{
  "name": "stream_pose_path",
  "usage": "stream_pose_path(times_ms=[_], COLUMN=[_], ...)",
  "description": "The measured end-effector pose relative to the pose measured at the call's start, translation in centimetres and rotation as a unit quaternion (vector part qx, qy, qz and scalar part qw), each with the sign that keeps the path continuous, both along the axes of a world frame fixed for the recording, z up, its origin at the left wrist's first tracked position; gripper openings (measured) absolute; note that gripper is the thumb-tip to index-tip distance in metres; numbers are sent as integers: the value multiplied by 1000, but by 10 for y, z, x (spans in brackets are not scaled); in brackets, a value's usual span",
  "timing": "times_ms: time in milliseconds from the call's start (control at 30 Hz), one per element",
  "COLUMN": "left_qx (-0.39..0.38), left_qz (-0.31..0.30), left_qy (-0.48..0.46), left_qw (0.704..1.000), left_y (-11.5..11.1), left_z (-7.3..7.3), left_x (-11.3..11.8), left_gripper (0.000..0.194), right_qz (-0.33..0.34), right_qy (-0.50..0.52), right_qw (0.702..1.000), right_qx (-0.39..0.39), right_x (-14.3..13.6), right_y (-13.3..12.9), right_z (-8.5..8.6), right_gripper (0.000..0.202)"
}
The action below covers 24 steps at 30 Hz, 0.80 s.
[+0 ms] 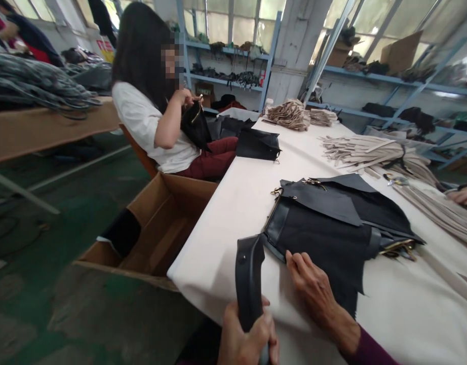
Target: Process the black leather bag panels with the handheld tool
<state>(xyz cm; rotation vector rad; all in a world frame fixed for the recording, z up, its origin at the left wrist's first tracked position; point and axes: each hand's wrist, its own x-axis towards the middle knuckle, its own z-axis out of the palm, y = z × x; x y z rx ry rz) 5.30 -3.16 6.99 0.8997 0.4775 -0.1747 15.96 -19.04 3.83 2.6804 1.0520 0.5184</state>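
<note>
My left hand point(246, 339) grips the dark moulded strap point(249, 284); right hand point(313, 289), fingers spread at 3 o'clock, pins the black leather bag panels point(332, 228) flat.

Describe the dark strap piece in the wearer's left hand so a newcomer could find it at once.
Start at the white table, near edge. Left of the black bag pile, the left hand grips an upright strap. Unlike the flat pieces, it stands up, narrow and stiff, with a small rivet.
</note>
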Motion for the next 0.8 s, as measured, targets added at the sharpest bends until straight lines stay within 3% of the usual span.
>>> stream_pose_path(times_ms=[100, 167, 300, 400, 500, 567, 700, 800], left_qx=[5, 10, 21, 39, 63, 64, 48, 50], left_qz=[-24, -40, -78, -118, -150, -143, -84, -58], left_qy=[-13, -10, -14, -27, -11, -14, -4, 5], left_qw=[1000, 999, 997, 992, 987, 988, 995, 997], left_y=[-3, -7, -18, -28, -35, -39, -40, -38], left_z=[-5, -8, -7, -1, 4, 4, -1, -5], left_x=[2, 4, 9, 12, 18, 24, 41, 50], left_gripper=[36, 35, 34, 32, 30, 30, 25, 23], right_qz=[-16, -19, 26, 46, 26, -5, -85, -161], right_qy=[29, 62, 162, 212, 214, 181, 96, 57], right_qw=[999, 991, 926, 890, 895, 908, 945, 975], right_qx=[42, 115, 341, 400, 390, 379, 302, 145], right_x=[-7, -17, -46, -66, -69, -56, 10, 77], right_y=[-1, -1, -2, -8, -19, -27, -39, -39], right_z=[0, 2, 8, 13, 22, 34, 57, 58], right_gripper=[37, 32, 31, 37, 36, 29, 20, 22])
